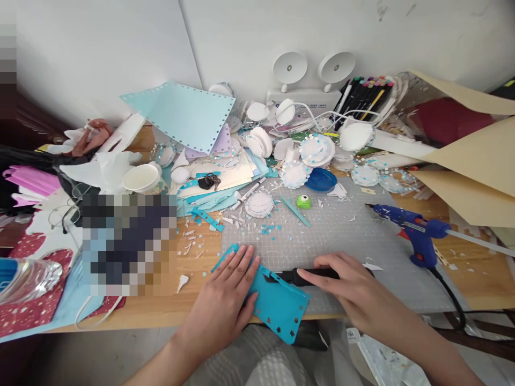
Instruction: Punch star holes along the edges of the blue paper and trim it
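Observation:
A sheet of bright blue paper (277, 306) with star-shaped holes along its edges lies aslant at the table's front, one corner hanging over the edge. My left hand (229, 292) rests flat on it, fingers stretched out, covering its middle. Closed around a black utility knife (316, 276), my right hand (350, 284) keeps the tool's tip at the paper's upper edge, where a narrow holed strip runs. Behind the paper, a thin teal strip (295, 210), a green craft punch (304, 201) and a short blue holed strip (207, 219) lie among paper scraps.
A grey cutting mat (341, 230) covers much of the wooden table. At right stands a blue glue gun (414, 228) with a cord. White discs with star trim (317, 150), a blue lid (321, 180) and a white cup (140, 178) crowd the back; a plastic bottle (32, 281) is at left.

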Demonstrator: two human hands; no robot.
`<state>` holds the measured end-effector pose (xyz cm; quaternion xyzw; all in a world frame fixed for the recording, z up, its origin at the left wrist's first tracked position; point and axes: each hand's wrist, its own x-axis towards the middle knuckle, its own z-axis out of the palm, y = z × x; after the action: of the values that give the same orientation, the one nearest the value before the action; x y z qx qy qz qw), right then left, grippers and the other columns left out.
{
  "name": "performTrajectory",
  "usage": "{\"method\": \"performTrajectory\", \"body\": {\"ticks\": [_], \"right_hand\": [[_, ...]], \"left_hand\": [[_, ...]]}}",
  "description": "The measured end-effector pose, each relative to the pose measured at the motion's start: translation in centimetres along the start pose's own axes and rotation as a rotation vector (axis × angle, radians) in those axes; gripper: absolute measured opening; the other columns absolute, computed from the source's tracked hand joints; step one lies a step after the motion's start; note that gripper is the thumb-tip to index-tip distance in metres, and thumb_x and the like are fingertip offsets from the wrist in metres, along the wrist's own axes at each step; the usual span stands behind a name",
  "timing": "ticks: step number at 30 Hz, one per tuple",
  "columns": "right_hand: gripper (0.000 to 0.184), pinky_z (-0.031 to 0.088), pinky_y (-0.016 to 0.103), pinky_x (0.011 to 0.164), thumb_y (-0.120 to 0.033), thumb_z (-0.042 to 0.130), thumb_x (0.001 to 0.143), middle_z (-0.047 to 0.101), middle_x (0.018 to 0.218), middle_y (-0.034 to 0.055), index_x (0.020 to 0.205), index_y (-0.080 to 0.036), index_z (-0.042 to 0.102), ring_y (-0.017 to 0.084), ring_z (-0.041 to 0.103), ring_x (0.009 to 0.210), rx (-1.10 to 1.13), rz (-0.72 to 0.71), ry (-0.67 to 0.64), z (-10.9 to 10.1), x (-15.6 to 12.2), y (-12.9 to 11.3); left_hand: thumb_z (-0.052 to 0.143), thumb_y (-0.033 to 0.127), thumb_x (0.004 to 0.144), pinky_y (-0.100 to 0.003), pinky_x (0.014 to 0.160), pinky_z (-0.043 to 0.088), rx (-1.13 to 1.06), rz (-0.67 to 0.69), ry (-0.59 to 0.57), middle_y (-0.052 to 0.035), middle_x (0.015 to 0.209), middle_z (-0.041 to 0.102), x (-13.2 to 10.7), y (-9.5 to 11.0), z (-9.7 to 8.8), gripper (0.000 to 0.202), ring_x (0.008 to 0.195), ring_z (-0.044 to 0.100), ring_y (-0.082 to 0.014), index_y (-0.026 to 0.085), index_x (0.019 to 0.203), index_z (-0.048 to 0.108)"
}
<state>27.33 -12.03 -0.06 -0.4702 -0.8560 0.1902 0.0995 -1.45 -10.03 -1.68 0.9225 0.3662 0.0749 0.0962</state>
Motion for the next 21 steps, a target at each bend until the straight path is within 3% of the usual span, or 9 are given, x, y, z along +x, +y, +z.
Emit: {"method": "performTrajectory", "body": {"ticks": [7,13,21], "right_hand": [[0.061,0.046,0.040,0.092,-0.001,0.037,0.086,0.053,0.116,0.0081,0.135,-0.036,0.048,0.021,0.051,0.109,0.040,-0.036,-0.049,0.18,0.46,-0.33],[0.064,0.046,0.041,0.092,0.001,0.036,0.086,0.050,0.119,0.0083,0.136,-0.038,0.046,0.022,0.049,0.112,0.025,-0.002,-0.033,0.32,0.00,0.08],[0.071,0.045,0.043,0.093,0.005,0.035,0.081,0.049,0.119,0.0083,0.137,-0.036,0.044,0.022,0.048,0.111,0.028,-0.022,-0.048,0.28,0.08,0.28]], "left_hand": [[0.041,0.025,0.094,-0.046,0.115,0.030,0.002,-0.011,-0.014,-0.0093,0.155,0.020,-0.04,-0.03,-0.15,0.057,0.143,0.016,-0.0256,0.012,0.147,0.025],[0.044,0.046,0.093,-0.051,0.112,0.031,-0.017,-0.121,0.031,-0.0063,0.153,0.028,0.13,0.61,0.30,0.061,0.141,0.026,-0.0264,0.017,0.145,0.031],[0.045,0.047,0.092,-0.055,0.112,0.027,-0.023,-0.132,0.011,-0.0051,0.153,0.027,0.10,0.77,0.05,0.063,0.140,0.027,-0.0274,0.019,0.146,0.028]]}}
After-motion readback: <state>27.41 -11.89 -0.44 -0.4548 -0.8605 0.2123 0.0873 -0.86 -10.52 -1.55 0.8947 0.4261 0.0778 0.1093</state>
